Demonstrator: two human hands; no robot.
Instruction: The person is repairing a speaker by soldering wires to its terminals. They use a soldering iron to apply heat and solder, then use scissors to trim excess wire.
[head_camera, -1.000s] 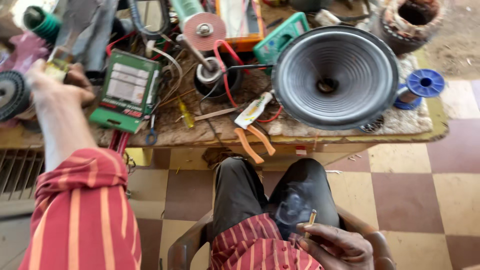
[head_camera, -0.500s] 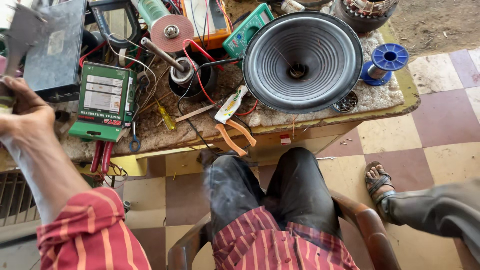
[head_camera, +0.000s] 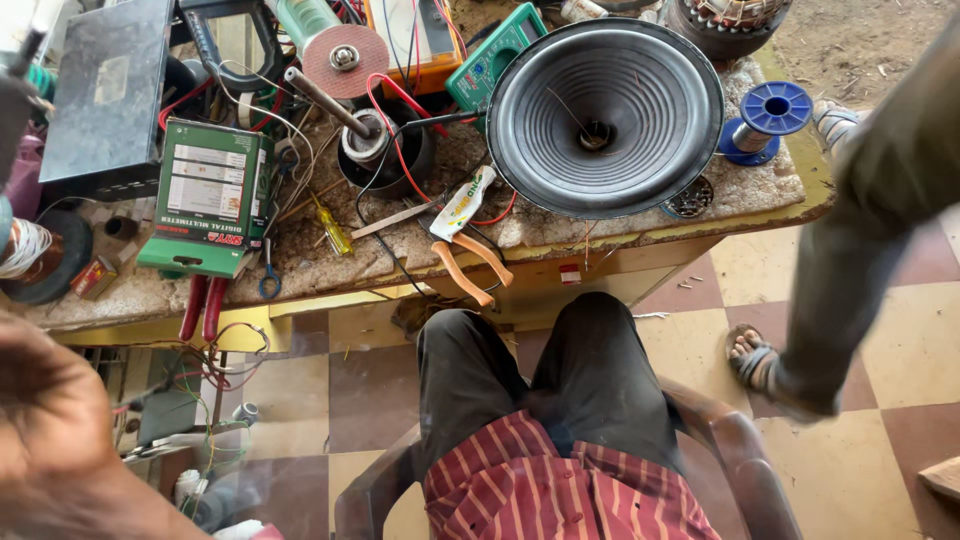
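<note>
Checkered floor tiles (head_camera: 900, 330) in cream and maroon lie under a brown plastic chair (head_camera: 745, 455); the left hand (head_camera: 45, 430) fills the lower left corner, blurred and close to the lens, so I cannot tell whether its fingers are open or closed; the right hand is out of view. Beyond the knees, orange-handled pliers (head_camera: 468, 262) hang over the edge of the cluttered workbench (head_camera: 620, 235); a green multimeter box (head_camera: 208, 197) lies at the left of it; farther back a large black speaker cone (head_camera: 605, 115) faces upward, a blue wire spool (head_camera: 765, 118) just beside it; another person's sandalled foot (head_camera: 752, 357) stands at right.
</note>
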